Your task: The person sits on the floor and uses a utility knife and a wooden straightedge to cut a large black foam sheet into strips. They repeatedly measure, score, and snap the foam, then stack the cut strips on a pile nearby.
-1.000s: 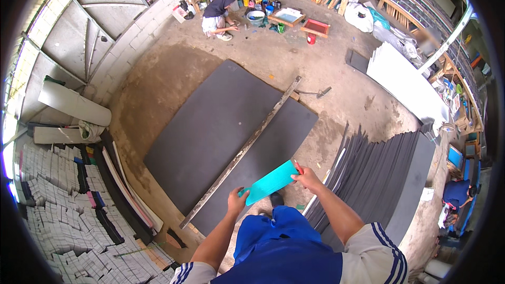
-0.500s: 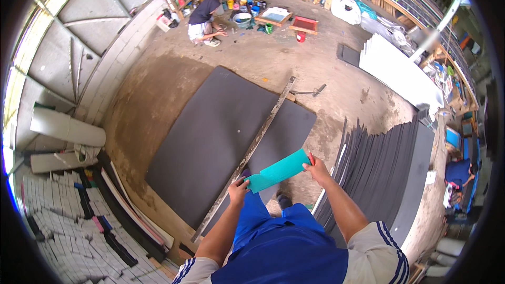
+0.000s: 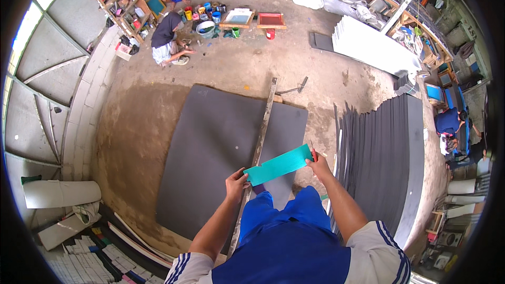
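A flat teal strip (image 3: 279, 165) with a notched edge is stretched between my hands above a large dark grey sheet (image 3: 205, 147) on the floor. My left hand (image 3: 236, 183) pinches its left end. Closed on the right end is my right hand (image 3: 319, 166), which also holds a slim red-handled tool (image 3: 314, 155), its thin tip pointing away from me; the exact kind is too small to tell. A long, worn straightedge (image 3: 266, 110) lies across the sheet, passing under the strip's left end.
To my right stands a row of dark sheets (image 3: 379, 147) on edge, with white sheets (image 3: 368, 42) beyond. A hammer-like tool (image 3: 301, 85) lies past the straightedge. One person (image 3: 168, 37) squats at far left near paint pots and frames (image 3: 271, 19). A white roll (image 3: 63, 193) sits at left.
My view has turned to the right, so the room's things sit further left. Both hands still hold the teal strip, which is slightly more level.
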Motion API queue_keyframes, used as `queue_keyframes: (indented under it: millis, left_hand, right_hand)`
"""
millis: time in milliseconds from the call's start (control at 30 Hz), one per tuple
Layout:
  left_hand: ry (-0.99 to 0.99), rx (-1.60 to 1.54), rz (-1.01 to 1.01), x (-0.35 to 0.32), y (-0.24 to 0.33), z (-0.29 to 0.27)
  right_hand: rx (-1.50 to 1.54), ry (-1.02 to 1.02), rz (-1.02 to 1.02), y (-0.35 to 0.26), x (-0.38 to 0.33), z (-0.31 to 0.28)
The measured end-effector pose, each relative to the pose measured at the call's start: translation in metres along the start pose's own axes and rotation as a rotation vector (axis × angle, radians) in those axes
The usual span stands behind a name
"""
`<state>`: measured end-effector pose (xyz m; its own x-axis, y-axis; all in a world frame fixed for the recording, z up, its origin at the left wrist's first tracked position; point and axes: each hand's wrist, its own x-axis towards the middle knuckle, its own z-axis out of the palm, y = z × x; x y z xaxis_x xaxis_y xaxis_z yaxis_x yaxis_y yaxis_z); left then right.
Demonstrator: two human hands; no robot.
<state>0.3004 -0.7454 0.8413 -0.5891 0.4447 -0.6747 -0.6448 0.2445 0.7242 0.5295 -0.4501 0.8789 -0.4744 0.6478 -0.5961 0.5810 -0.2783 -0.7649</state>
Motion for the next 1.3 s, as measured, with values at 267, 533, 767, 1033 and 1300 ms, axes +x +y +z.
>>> queue_keyframes:
  millis: [267,533,767,1033,1300]
  left_hand:
    - [-0.082,0.029,-0.012,0.041,0.057,0.01]
    - [-0.207,0.176,0.048,0.111,0.118,0.056]
    - [-0.252,0.352,-0.02,0.229,0.162,0.096]
    - [-0.477,0.55,-0.088,0.386,0.218,0.128]
    - [-0.609,0.642,-0.162,0.475,0.25,0.189]
  right_hand:
    - [-0.059,0.2,-0.151,-0.013,0.039,0.007]
    - [0.016,0.366,-0.024,-0.048,0.073,0.001]
    - [0.153,0.526,0.003,-0.014,0.175,0.02]
    - [0.0,0.736,0.221,-0.033,0.274,0.05]
    - [-0.053,0.914,0.388,-0.058,0.338,0.057]
